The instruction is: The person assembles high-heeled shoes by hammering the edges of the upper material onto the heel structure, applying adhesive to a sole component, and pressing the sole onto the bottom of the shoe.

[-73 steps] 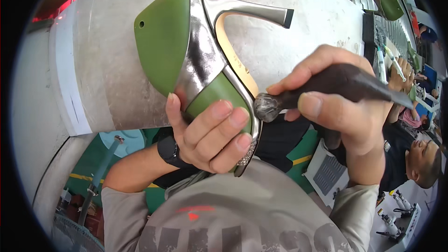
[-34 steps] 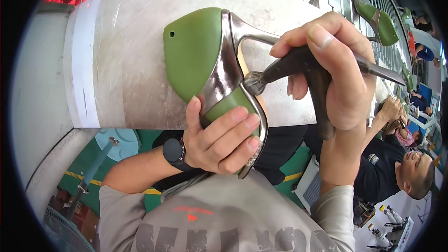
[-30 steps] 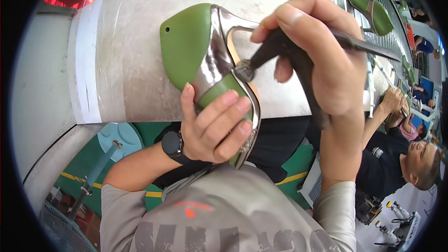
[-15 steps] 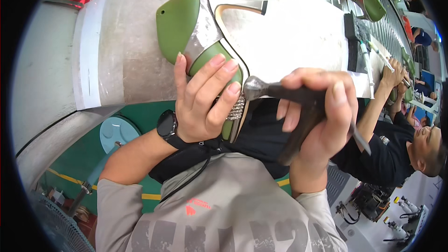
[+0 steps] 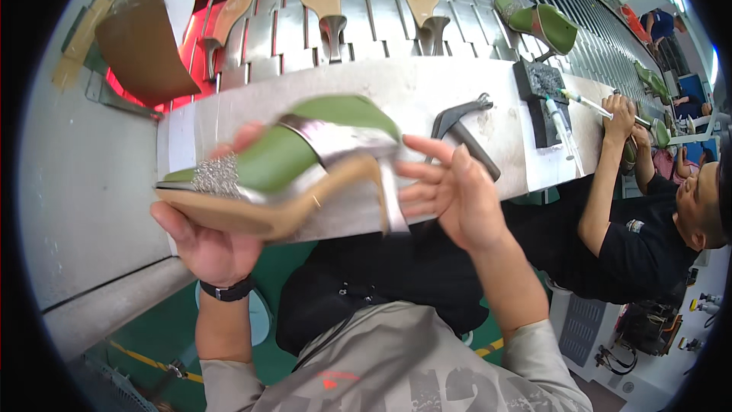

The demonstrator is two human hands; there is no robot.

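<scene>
A green high-heeled shoe (image 5: 286,160) lies tilted in front of me, tan sole toward me. It has a glittery band near the toe and silvery trim at the back. My left hand (image 5: 217,240) grips it at the toe end, thumb along the sole and fingers behind. At the heel end, my right hand (image 5: 465,202) is open with fingers spread; whether the fingertips touch the shoe is unclear. Beyond that hand, dark lasting pincers (image 5: 469,141) rest on the pale worktop (image 5: 381,76). The heel is smeared by motion.
Past the worktop runs a slatted metal conveyor (image 5: 381,4) with several tan heeled soles (image 5: 322,4) and another green shoe (image 5: 541,23). A black block (image 5: 540,95) with syringes (image 5: 563,133) stands at right. Close by, a person in black (image 5: 637,217) works on the right.
The pincers have left my right hand and lie on the worktop. The shoe has swung round, toe now to the left, and my left hand has shifted to its toe end.
</scene>
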